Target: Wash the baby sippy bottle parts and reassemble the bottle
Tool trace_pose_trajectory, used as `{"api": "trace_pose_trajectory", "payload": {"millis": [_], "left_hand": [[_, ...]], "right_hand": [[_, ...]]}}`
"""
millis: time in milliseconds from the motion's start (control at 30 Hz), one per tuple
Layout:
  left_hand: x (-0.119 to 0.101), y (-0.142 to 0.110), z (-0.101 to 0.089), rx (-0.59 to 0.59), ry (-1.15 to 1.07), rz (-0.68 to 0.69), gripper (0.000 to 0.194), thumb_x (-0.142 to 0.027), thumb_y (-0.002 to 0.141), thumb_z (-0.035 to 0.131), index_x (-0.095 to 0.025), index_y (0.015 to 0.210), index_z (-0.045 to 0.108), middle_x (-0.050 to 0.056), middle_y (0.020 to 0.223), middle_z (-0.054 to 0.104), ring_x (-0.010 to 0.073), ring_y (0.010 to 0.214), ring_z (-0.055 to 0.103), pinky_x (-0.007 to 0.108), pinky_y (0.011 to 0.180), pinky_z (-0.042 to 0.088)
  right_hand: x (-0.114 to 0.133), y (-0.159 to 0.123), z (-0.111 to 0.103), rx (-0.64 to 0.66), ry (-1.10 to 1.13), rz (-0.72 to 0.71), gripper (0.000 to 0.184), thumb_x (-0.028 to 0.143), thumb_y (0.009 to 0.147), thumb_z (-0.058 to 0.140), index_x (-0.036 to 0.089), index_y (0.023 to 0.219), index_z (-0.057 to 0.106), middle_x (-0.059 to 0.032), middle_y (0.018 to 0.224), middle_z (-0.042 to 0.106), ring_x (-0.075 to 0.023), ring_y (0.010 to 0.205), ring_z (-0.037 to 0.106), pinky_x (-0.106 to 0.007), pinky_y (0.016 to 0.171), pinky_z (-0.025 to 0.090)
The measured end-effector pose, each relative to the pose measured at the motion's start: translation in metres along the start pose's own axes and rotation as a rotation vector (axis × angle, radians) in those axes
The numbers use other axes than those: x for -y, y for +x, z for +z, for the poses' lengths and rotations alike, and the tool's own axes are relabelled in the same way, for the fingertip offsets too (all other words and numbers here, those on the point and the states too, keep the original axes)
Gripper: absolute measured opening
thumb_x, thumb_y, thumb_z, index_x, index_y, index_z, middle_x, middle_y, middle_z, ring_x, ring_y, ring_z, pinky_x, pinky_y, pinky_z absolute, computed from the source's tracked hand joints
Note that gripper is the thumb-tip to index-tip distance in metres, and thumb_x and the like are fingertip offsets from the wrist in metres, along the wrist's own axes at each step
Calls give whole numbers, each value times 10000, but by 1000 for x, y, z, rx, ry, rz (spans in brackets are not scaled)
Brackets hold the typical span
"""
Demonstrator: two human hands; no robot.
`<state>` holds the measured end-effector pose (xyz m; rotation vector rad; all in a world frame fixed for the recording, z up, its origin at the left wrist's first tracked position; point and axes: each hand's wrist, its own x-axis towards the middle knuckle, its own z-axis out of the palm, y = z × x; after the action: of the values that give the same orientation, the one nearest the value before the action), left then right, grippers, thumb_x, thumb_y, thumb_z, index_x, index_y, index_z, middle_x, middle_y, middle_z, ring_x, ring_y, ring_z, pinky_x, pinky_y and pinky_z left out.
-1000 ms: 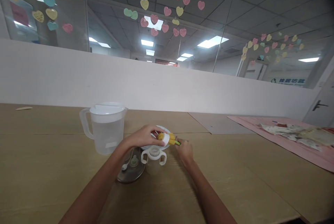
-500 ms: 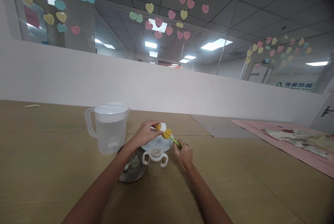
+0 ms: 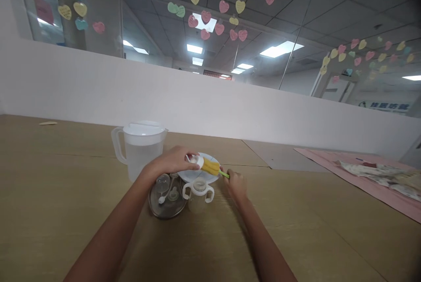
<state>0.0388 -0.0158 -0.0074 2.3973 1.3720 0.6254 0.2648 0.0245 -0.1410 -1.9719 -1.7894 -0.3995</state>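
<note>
My left hand pinches a small white bottle ring above a white plate. My right hand is closed around the green handle of a bottle brush whose yellow sponge head pokes into the ring. Just below stands a clear baby bottle with white handles, open at the top. Left of it a round metal tray holds a nipple and small clear parts.
A clear plastic pitcher with a white lid, filled with water, stands behind the tray on the wooden table. A pink mat with papers lies at the right. A white partition wall runs along the table's far edge.
The ring and brush have come down from a raised position to just over the plate, and the sponge head now lies flatter. The view has shifted slightly, showing more of the tray.
</note>
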Motion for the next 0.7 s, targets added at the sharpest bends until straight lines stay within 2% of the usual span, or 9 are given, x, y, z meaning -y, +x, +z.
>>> {"api": "trace_pose_trajectory", "payload": {"millis": [67, 100, 167, 233, 300, 400, 500, 600, 700], "left_hand": [[4, -3, -5, -52, 141, -90, 363, -382, 630, 581, -191, 929, 659, 55, 864, 671, 198, 768, 596, 228, 615, 409], [7, -4, -5, -31, 214, -140, 299, -355, 602, 604, -187, 839, 673, 58, 813, 675, 205, 732, 597, 237, 596, 406], [15, -3, -2, 77, 321, -243, 201, -310, 527, 657, -182, 681, 667, 56, 675, 667, 216, 648, 594, 259, 565, 404], [23, 2, 8, 181, 361, -326, 190, -277, 445, 703, -183, 602, 652, 47, 549, 636, 225, 587, 590, 277, 549, 411], [31, 9, 22, 206, 368, -363, 232, -270, 373, 735, -184, 567, 643, 41, 490, 614, 231, 562, 591, 288, 545, 425], [43, 19, 43, 172, 401, -380, 287, -313, 289, 766, -165, 474, 604, 67, 490, 614, 253, 571, 603, 309, 559, 443], [49, 22, 53, 162, 429, -385, 298, -319, 287, 772, -152, 394, 550, 102, 514, 622, 288, 614, 612, 327, 576, 446], [46, 19, 48, 147, 431, -362, 285, -321, 325, 766, -147, 439, 571, 126, 614, 651, 310, 665, 610, 335, 587, 438], [29, 14, 34, 78, 334, -234, 252, -383, 492, 686, -156, 593, 642, 115, 715, 664, 272, 691, 603, 301, 591, 420]], "right_hand": [[-3, 2, 4, 35, -18, 50, 501, 510, 868, 298, 164, 768, 645, -96, 717, 655, -149, 626, 593, -228, 515, 258], [-5, 2, 6, 52, -25, 75, 497, 513, 866, 301, 167, 780, 648, -99, 715, 653, -156, 631, 596, -232, 519, 266], [-7, 3, 9, 68, -27, 112, 503, 516, 865, 292, 173, 789, 653, -104, 715, 653, -167, 640, 601, -239, 525, 281], [-9, 3, 11, 63, -15, 132, 513, 511, 870, 279, 171, 789, 656, -111, 725, 654, -171, 642, 605, -244, 528, 292], [-10, 3, 12, 60, -1, 137, 519, 499, 876, 271, 165, 788, 658, -120, 736, 656, -171, 643, 609, -247, 534, 302], [-9, 4, 12, 77, 5, 141, 507, 485, 876, 282, 158, 791, 660, -129, 745, 656, -177, 655, 613, -250, 543, 313], [-9, 4, 12, 92, 8, 149, 480, 474, 869, 307, 159, 792, 661, -125, 741, 656, -183, 667, 613, -251, 545, 314], [-10, 4, 13, 90, 29, 150, 409, 432, 853, 352, 166, 777, 653, -109, 740, 655, -181, 670, 605, -246, 533, 297], [-9, 3, 12, 66, 63, 162, 316, 378, 823, 403, 172, 760, 634, -87, 738, 654, -172, 660, 593, -238, 512, 265]]}}
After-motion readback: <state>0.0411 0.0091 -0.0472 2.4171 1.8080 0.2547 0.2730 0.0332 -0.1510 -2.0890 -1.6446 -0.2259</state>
